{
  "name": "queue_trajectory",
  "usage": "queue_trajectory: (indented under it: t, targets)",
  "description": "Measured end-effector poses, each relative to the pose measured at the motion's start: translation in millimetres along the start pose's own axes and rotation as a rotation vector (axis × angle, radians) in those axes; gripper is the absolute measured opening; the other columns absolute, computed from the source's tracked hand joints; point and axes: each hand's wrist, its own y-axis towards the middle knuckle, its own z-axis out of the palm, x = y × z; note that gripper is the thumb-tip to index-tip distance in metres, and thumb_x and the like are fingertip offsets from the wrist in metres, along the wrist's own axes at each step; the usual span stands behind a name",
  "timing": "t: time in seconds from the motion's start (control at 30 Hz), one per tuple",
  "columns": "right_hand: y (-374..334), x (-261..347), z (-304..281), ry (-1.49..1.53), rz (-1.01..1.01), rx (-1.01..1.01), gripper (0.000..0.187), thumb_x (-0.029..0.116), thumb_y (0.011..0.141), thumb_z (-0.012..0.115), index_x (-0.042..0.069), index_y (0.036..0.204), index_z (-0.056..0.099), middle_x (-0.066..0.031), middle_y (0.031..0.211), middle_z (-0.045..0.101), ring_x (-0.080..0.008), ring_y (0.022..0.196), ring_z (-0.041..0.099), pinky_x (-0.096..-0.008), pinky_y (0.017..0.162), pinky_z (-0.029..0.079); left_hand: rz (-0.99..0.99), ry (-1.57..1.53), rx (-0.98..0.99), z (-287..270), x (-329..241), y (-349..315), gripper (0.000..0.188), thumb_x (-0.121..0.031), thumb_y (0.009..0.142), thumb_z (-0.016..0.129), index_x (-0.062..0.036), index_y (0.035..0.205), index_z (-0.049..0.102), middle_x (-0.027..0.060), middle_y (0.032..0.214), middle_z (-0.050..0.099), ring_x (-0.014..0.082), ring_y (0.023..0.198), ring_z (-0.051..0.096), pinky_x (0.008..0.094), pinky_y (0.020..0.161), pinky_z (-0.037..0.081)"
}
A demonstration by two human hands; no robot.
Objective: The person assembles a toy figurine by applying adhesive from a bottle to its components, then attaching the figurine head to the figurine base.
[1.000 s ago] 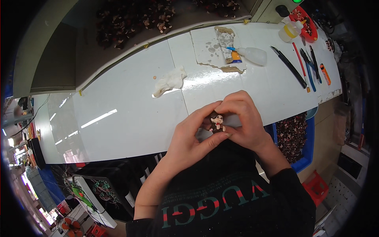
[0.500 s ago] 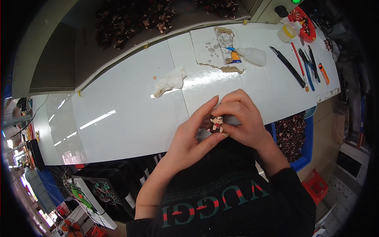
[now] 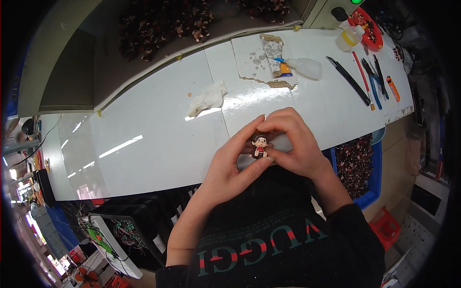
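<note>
A small dark brown figurine (image 3: pixel 260 145) with a pale face and a red patch on its front sits between my two hands, close to my body at the table's near edge. My left hand (image 3: pixel 236 162) curves round its left side, thumb below and fingers above. From the other side my right hand (image 3: pixel 297 146) pinches it with bent fingers and thumb. The figurine's face points up toward me. Its back and some of the fingertips behind it are hidden.
On the white table (image 3: pixel 158 129) lie a crumpled white cloth (image 3: pixel 208 99), a squeeze bottle (image 3: pixel 306 68), a black pen-like tool (image 3: pixel 349 81), a red brush (image 3: pixel 363 79) and pliers (image 3: pixel 372 81). A blue crate (image 3: pixel 373 185) of figurines stands at lower right. More figurines (image 3: pixel 168 26) fill the far recess.
The figurine has been turned, so its face now shows more fully toward me, and it has shifted slightly left. Both hands stay on it.
</note>
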Motion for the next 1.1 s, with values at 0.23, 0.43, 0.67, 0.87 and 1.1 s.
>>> queue_trajectory:
  t: [0.23,0.43,0.67,0.87,1.1]
  targets:
    - [-1.8,-2.6,-5.5,0.364,0.169,-0.083,0.019,-0.002,0.079,0.060,0.004,0.096,0.054,-0.0082,0.103,0.053,-0.0159,0.095,0.053,-0.0265,0.081,0.043,-0.051,-0.222,-0.057,-4.5,-4.0,-7.6,0.061,-0.005,0.086,0.063,-0.0017,0.139,0.034,0.0137,0.125,0.052,0.0163,0.106,0.056,0.0287,0.091,0.044]
    - [0.2,-2.1,0.6,0.351,0.141,-0.066,0.007,0.000,0.083,0.054,0.004,0.089,0.053,-0.0077,0.096,0.054,-0.0134,0.088,0.052,-0.0246,0.077,0.044,-0.013,-0.291,-0.062,-12.2,0.8,-13.3,0.056,0.001,0.085,0.062,-0.0015,0.135,0.036,0.0137,0.127,0.050,0.0144,0.104,0.056,0.0278,0.090,0.045]
    - [2.8,0.6,9.2,0.307,0.134,-0.028,0.008,0.000,0.082,0.054,0.004,0.089,0.053,-0.0075,0.094,0.054,-0.0123,0.082,0.054,-0.0232,0.070,0.046,-0.064,-0.392,-0.072,-19.6,-2.4,-16.8,0.055,0.004,0.084,0.062,-0.0005,0.133,0.038,0.0127,0.129,0.048,0.0144,0.107,0.055,0.0278,0.094,0.045]
    - [5.2,0.4,8.2,0.337,0.163,-0.025,0.010,-0.002,0.081,0.053,0.004,0.089,0.054,-0.0078,0.095,0.054,-0.0122,0.083,0.054,-0.0237,0.071,0.046,-0.081,-0.432,-0.088,-20.1,-3.3,-14.5,0.055,0.007,0.084,0.061,-0.0002,0.133,0.038,0.0128,0.127,0.050,0.0158,0.107,0.057,0.0286,0.093,0.047]
    - [3.5,15.4,0.7,0.335,0.203,-0.116,0.008,-0.001,0.084,0.053,0.002,0.091,0.054,-0.0065,0.093,0.054,-0.0119,0.081,0.052,-0.0241,0.073,0.043,-0.087,-0.430,-0.069,-22.8,-12.7,-18.8,0.054,0.008,0.083,0.060,0.0006,0.132,0.039,0.0137,0.122,0.052,0.0173,0.105,0.059,0.0293,0.091,0.048]
